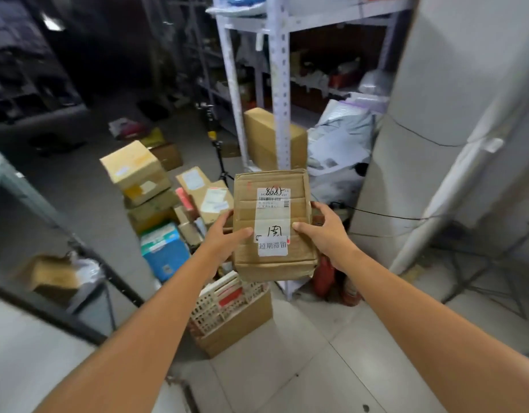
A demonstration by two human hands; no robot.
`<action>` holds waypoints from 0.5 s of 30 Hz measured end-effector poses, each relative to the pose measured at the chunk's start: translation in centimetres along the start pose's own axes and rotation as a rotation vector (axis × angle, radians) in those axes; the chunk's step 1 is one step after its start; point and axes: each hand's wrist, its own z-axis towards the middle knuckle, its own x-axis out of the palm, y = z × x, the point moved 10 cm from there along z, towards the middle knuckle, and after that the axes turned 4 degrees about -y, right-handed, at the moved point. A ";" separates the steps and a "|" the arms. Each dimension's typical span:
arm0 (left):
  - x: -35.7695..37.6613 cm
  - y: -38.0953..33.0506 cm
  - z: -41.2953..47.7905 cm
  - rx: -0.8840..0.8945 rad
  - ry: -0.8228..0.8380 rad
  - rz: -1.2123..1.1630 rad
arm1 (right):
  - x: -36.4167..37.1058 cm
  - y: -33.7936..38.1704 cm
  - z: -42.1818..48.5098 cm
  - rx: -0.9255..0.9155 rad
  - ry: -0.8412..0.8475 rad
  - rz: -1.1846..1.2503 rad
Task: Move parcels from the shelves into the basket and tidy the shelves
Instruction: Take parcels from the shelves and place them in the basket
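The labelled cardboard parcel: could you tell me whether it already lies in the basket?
No, the left hand and the right hand grip the parcel by its sides, in the air, apart from the basket.

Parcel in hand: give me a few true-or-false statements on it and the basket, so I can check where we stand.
1. Both the left hand and the right hand hold the parcel. True.
2. The parcel is already in the basket. False: it is held in the air above the basket.
3. The parcel bears white labels on its top face. True.
4. The basket is empty. False: it already holds items.
5. A blue box lies in the pile on the floor, left of the parcel. True.
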 end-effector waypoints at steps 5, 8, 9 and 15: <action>-8.2 2.3 0.0 -0.037 -0.121 -0.040 | 8.9 2.3 0.7 -0.032 0.161 -0.032; -12.9 3.7 0.8 -0.083 -0.193 -0.069 | 14.1 3.5 1.5 -0.050 0.229 -0.043; -14.3 4.1 1.2 -0.096 -0.212 -0.082 | 15.8 3.9 1.9 -0.056 0.242 -0.052; -21.6 7.1 4.7 -0.158 -0.284 -0.101 | 25.5 4.3 4.9 -0.046 0.360 -0.056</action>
